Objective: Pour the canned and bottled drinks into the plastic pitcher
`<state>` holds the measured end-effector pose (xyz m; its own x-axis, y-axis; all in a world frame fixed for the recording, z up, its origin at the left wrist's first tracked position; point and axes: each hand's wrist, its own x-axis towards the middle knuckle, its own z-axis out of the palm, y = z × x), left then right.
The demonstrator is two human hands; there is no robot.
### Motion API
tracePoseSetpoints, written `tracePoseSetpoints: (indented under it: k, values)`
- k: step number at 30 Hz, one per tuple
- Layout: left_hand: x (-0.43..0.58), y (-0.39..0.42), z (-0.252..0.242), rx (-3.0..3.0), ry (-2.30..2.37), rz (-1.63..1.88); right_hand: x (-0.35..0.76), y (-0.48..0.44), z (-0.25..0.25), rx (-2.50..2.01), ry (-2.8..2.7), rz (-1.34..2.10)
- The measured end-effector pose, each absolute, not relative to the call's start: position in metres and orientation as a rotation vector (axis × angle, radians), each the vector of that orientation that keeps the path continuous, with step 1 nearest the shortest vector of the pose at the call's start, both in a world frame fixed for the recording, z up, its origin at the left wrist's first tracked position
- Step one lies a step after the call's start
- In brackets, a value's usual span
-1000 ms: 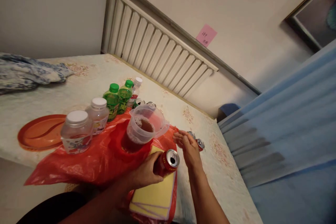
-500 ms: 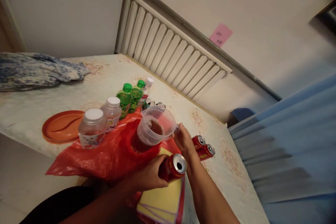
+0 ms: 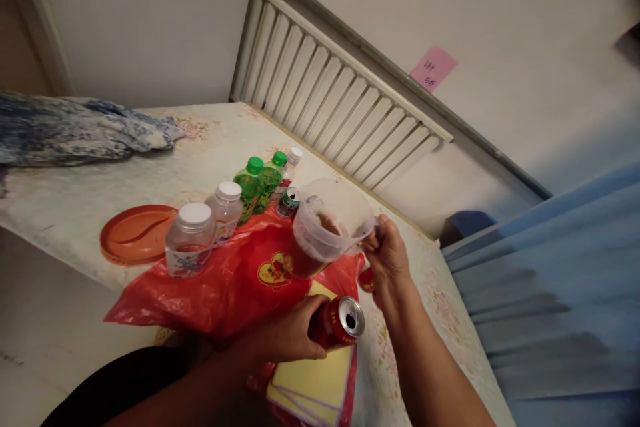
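My left hand (image 3: 290,332) is wrapped round an opened red drink can (image 3: 343,322), held tilted low over a yellow pad (image 3: 315,380). My right hand (image 3: 389,260) grips the handle of a clear plastic jug (image 3: 327,227) with brown liquid in it. The jug is lifted off the red plastic bag (image 3: 225,287) and leans to the left. Another red can (image 3: 366,279) peeks out behind my right wrist.
Two clear jars with white lids (image 3: 193,247), green-capped bottles (image 3: 250,183) and a small can (image 3: 289,201) stand on the floral table (image 3: 80,200). An orange plate (image 3: 135,240) lies at the left, a blue patterned cloth (image 3: 75,137) beyond it. A radiator (image 3: 340,100) lines the wall.
My right hand moved from the cans to the jug's handle, closed on it and raised the jug off the red bag. My left hand kept the can low.
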<state>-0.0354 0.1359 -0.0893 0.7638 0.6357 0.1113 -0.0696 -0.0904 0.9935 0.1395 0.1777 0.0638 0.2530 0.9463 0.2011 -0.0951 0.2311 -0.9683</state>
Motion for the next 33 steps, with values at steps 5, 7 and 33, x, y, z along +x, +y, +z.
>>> tracePoseSetpoints:
  k: [5,7,33]
  values:
    - [-0.027,0.139,-0.092,1.588,0.397,0.615,0.164,0.150,0.114,-1.147,-1.009,0.740]
    - [-0.024,0.142,-0.092,1.576,0.392,0.640,0.174,0.138,0.128,-1.212,-0.987,0.683]
    - [-0.025,0.186,-0.070,1.656,0.781,0.983,0.205,0.019,0.121,-1.728,-1.061,0.798]
